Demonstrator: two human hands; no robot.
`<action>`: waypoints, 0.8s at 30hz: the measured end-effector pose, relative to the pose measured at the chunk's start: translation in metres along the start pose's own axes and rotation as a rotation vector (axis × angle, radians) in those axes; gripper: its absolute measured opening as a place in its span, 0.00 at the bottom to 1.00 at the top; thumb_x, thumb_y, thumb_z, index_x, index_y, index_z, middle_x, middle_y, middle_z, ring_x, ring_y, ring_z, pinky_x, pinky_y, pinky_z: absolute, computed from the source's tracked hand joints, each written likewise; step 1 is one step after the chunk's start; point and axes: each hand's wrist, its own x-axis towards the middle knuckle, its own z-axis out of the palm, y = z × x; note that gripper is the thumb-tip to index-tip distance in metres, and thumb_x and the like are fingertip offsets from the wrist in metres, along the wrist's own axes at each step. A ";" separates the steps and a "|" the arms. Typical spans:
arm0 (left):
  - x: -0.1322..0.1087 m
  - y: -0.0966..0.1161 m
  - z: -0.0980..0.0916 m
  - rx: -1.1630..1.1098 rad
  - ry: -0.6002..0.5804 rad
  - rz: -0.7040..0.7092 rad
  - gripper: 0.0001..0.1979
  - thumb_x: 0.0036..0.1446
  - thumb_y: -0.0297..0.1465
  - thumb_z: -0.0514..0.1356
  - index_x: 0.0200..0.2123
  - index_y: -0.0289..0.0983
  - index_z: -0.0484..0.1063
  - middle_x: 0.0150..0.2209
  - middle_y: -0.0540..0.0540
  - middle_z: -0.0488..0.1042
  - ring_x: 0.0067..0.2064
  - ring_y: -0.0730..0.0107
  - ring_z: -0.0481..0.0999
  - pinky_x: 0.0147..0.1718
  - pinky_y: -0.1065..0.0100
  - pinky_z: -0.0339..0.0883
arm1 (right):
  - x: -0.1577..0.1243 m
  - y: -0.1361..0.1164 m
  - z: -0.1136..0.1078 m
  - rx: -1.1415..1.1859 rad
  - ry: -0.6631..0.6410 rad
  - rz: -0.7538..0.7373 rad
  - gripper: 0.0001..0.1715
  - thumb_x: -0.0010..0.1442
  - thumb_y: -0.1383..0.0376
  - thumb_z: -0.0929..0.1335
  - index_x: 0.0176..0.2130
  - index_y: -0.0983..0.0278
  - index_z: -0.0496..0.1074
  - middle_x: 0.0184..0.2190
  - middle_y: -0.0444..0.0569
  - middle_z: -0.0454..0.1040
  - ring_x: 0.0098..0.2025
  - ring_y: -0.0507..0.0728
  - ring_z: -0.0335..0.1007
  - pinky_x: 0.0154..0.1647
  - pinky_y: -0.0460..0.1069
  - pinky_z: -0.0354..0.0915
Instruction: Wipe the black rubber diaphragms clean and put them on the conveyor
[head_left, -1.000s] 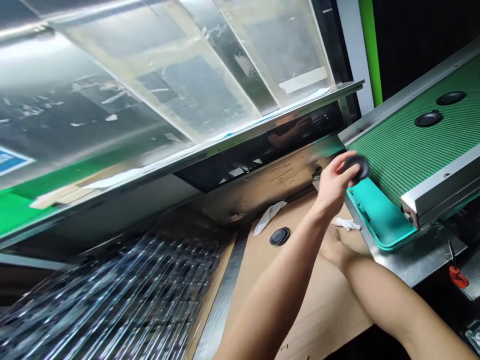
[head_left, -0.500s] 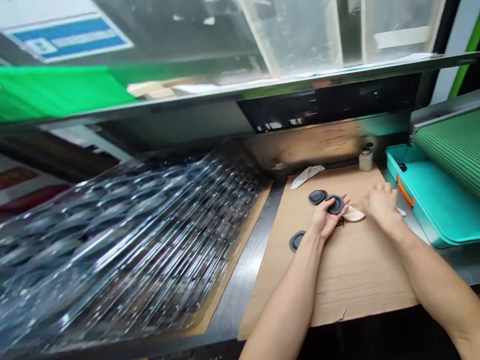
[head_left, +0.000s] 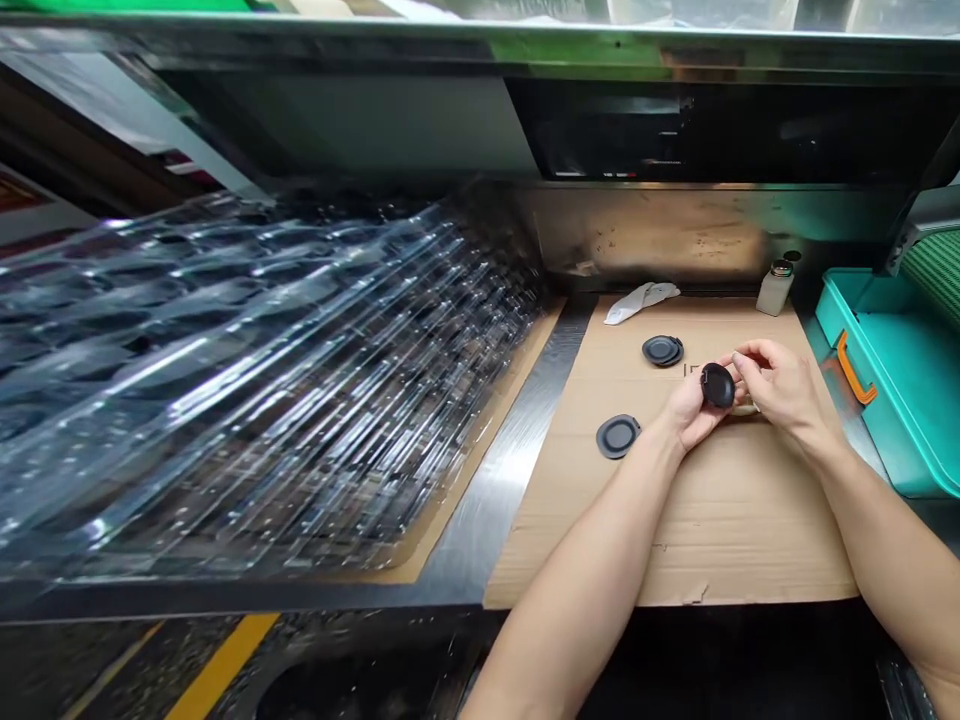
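Over the cardboard, my left hand (head_left: 688, 408) grips a round black plastic cover (head_left: 718, 385), tilted so that its dark, shiny face shows. Close against its right side is my right hand (head_left: 784, 390), thumb and fingers drawn together; what they pinch, if anything, is hidden. Two similar black covers lie on the cardboard: one (head_left: 662, 350) beyond my left hand, apparently with a second piece under it, and another (head_left: 619, 437) left of my forearm. Part of a pale beige item (head_left: 742, 409) shows beneath my hands.
The cardboard sheet (head_left: 750, 520) covers a metal bench (head_left: 495, 500). Clear plastic trays (head_left: 300, 400) are stacked at left. A crumpled white cloth or glove (head_left: 641, 301) and a small bottle (head_left: 775, 288) stand at the back. At right is a teal bin (head_left: 892, 400) with an orange handle.
My right hand has come left to meet my left hand. The cover in my left hand has turned to show a shinier face. The camera view has tipped downward.
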 end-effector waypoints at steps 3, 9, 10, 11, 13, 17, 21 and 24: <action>-0.005 0.003 0.007 -0.094 0.128 -0.039 0.24 0.73 0.43 0.44 0.56 0.32 0.69 0.59 0.26 0.73 0.53 0.49 0.80 0.41 0.57 0.80 | 0.004 0.014 0.000 -0.126 0.140 0.025 0.16 0.67 0.60 0.62 0.43 0.63 0.77 0.42 0.55 0.80 0.43 0.60 0.74 0.48 0.52 0.67; -0.014 0.013 0.011 -0.122 0.223 0.102 0.25 0.68 0.40 0.47 0.61 0.35 0.68 0.66 0.30 0.64 0.62 0.44 0.73 0.43 0.54 0.80 | 0.013 0.063 -0.007 -0.507 0.099 0.157 0.18 0.67 0.62 0.62 0.43 0.64 0.80 0.43 0.58 0.78 0.48 0.65 0.70 0.49 0.56 0.64; -0.015 0.014 0.010 -0.111 0.211 0.122 0.24 0.66 0.38 0.49 0.60 0.35 0.70 0.65 0.31 0.65 0.61 0.44 0.73 0.44 0.54 0.79 | 0.011 0.066 -0.007 -0.536 0.022 0.179 0.18 0.67 0.61 0.63 0.44 0.63 0.81 0.44 0.58 0.78 0.49 0.66 0.69 0.49 0.56 0.63; -0.015 0.014 0.010 -0.096 0.205 0.129 0.24 0.63 0.36 0.50 0.59 0.34 0.71 0.63 0.31 0.67 0.60 0.45 0.74 0.44 0.55 0.79 | 0.010 0.067 -0.006 -0.565 -0.046 0.199 0.18 0.67 0.61 0.63 0.46 0.61 0.81 0.46 0.58 0.78 0.50 0.67 0.69 0.49 0.57 0.63; -0.014 0.013 0.009 -0.068 0.199 0.113 0.23 0.61 0.33 0.52 0.57 0.34 0.72 0.60 0.32 0.70 0.56 0.47 0.77 0.42 0.56 0.80 | 0.007 0.067 -0.006 -0.629 -0.130 0.245 0.19 0.67 0.60 0.64 0.50 0.60 0.81 0.51 0.60 0.77 0.54 0.70 0.68 0.49 0.59 0.64; -0.013 0.015 0.009 -0.072 0.146 0.046 0.13 0.67 0.33 0.53 0.53 0.39 0.69 0.54 0.37 0.75 0.48 0.53 0.82 0.31 0.65 0.78 | 0.008 0.062 -0.007 -0.589 -0.121 0.254 0.20 0.67 0.62 0.63 0.51 0.63 0.80 0.49 0.62 0.78 0.51 0.69 0.73 0.49 0.59 0.65; -0.011 0.015 0.005 0.016 0.173 0.043 0.20 0.73 0.47 0.46 0.51 0.39 0.67 0.48 0.36 0.78 0.39 0.58 0.84 0.23 0.71 0.73 | 0.011 0.042 -0.007 -0.241 0.029 0.055 0.20 0.67 0.59 0.65 0.54 0.64 0.76 0.45 0.55 0.81 0.45 0.62 0.77 0.48 0.53 0.67; -0.008 0.011 0.002 0.146 0.116 0.096 0.30 0.72 0.53 0.39 0.50 0.36 0.69 0.42 0.36 0.79 0.31 0.62 0.82 0.21 0.70 0.71 | 0.006 0.020 -0.005 -0.095 0.047 -0.104 0.16 0.68 0.57 0.65 0.48 0.62 0.77 0.43 0.52 0.81 0.43 0.59 0.76 0.45 0.51 0.68</action>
